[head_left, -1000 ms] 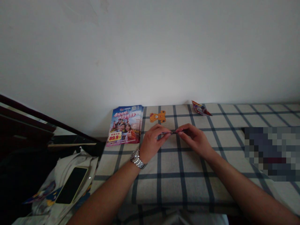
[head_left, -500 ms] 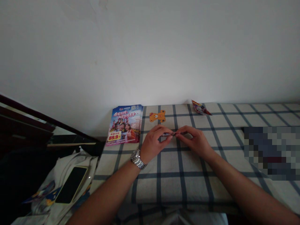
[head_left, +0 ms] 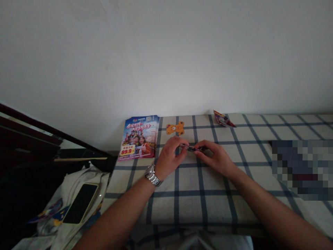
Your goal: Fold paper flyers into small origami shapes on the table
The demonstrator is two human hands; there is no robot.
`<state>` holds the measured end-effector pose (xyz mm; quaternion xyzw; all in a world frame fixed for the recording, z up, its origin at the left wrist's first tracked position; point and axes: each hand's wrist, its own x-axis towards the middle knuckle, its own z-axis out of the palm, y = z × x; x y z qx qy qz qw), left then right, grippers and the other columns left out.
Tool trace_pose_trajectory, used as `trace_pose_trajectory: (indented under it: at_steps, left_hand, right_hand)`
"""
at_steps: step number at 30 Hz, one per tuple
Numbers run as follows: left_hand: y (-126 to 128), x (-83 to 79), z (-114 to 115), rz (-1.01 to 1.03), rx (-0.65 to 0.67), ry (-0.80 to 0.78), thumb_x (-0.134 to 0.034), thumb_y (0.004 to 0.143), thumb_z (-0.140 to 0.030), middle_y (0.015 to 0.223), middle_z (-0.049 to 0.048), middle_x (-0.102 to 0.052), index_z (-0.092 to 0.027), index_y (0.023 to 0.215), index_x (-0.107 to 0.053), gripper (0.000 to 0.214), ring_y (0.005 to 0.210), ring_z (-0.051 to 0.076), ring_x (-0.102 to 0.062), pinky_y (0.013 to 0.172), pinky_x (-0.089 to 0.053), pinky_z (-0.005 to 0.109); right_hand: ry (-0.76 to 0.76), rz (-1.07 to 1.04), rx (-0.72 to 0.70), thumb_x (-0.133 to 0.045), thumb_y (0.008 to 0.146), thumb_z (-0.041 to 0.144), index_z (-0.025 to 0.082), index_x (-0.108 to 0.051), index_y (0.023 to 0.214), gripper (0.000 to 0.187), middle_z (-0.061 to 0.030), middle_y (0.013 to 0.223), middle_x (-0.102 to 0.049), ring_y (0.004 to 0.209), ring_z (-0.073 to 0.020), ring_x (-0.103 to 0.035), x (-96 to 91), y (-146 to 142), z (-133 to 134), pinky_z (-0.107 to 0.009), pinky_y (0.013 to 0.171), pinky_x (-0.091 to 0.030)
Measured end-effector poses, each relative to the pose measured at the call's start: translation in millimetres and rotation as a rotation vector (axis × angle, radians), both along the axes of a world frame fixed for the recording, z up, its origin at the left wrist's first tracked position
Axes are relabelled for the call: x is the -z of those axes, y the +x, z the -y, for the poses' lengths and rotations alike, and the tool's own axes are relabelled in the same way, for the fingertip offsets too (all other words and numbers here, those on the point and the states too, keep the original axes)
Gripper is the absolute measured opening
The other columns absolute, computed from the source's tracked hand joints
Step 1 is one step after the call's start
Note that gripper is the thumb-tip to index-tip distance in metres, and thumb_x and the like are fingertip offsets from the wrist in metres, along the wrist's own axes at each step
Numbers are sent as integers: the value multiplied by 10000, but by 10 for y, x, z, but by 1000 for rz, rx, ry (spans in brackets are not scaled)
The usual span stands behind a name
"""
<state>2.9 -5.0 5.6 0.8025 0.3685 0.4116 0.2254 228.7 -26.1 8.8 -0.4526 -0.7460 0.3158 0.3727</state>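
Observation:
Both hands pinch a narrow folded paper (head_left: 191, 148) above the checked cloth, seen almost edge-on, so its fold is hard to make out. My left hand (head_left: 172, 156), with a metal watch (head_left: 153, 175) on its wrist, grips the left end between thumb and fingers. At the right end, the thumb and fingertips of my right hand (head_left: 216, 156) are closed on the same paper. A stack of printed flyers (head_left: 139, 137) lies left of my left hand. Beyond the hands is a bear-shaped picture (head_left: 175, 128), and near the wall stands a folded colourful paper piece (head_left: 223, 119).
The checked tablecloth (head_left: 189, 205) reaches back to a white wall (head_left: 195, 62). A phone (head_left: 81, 203) rests on a pale bag (head_left: 69, 180) at lower left. A dark pixelated area (head_left: 299, 168) covers something at the right. Dark wooden furniture (head_left: 26, 139) stands at far left.
The held paper has turned slightly in my fingers and shows more of its dark surface between the hands. My left fingertips have shifted a little up and left.

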Motion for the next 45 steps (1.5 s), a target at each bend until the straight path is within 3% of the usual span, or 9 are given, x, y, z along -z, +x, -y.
trace_pose_trajectory:
  at_steps: [6,12,17,21,26,34,40,45]
  left_hand:
    - [15,4,14,-26,15,4,-609,956,-120,978,21,-665,-230,1032,-627,135,951,196,-637,893,-522,353]
    - [22,-48,11,-37,-104,112,-676,949,-180,1194,58,-659,-251,1229,-621,294,1151,242,-602,1050,-482,438]
    - [21,-91,26,-86,-141,176,-688,956,-213,1176,47,-659,-248,1168,-646,219,1147,240,-599,1056,-487,445]
    - [43,-62,48,-124,-60,112,-660,970,-196,1245,61,-630,-257,1299,-610,338,1184,224,-612,1074,-521,416]
    - [61,-15,55,-99,-71,14,-637,992,-223,1349,93,-548,-282,1456,-507,485,1129,202,-660,1055,-573,403]
    - [67,20,52,-48,-22,-39,-638,1004,-273,1402,113,-522,-274,1474,-485,494,1280,241,-592,1136,-533,449]
    - [58,40,39,-26,-3,-52,-693,977,-323,1411,97,-516,-292,1457,-490,521,1318,254,-564,1135,-536,461]
    - [61,52,35,23,47,-24,-718,959,-294,1391,90,-526,-302,1414,-523,495,1335,251,-548,1141,-530,464]
  right_hand:
    - [43,49,-13,-638,977,321,247,-688,956,92,-24,882,-744,781,-192,-690,16,-1,0,-308,715,-544]
    - [48,46,147,-658,961,356,238,-669,888,140,-16,793,-733,705,-187,-687,53,7,-30,-292,631,-528]
    - [20,9,207,-680,951,377,243,-690,924,137,-13,806,-747,688,-189,-697,110,20,-57,-303,629,-541]
    - [10,-8,191,-694,945,365,245,-700,953,120,-12,848,-756,720,-186,-708,108,10,-55,-308,671,-560]
    - [7,-17,162,-691,951,371,243,-690,970,130,-16,847,-747,728,-187,-705,82,-9,-40,-306,667,-566]
    - [-74,-62,38,-675,974,426,240,-673,1085,216,-31,915,-738,784,-187,-702,52,-33,5,-308,704,-567]
    - [-179,-189,-23,-520,1059,464,238,-662,1078,267,-20,872,-706,737,-169,-673,41,-27,6,-308,706,-550]
    - [-275,-307,-34,-628,1005,460,248,-648,1138,251,-38,979,-739,818,-192,-715,108,-38,-17,-326,741,-584]
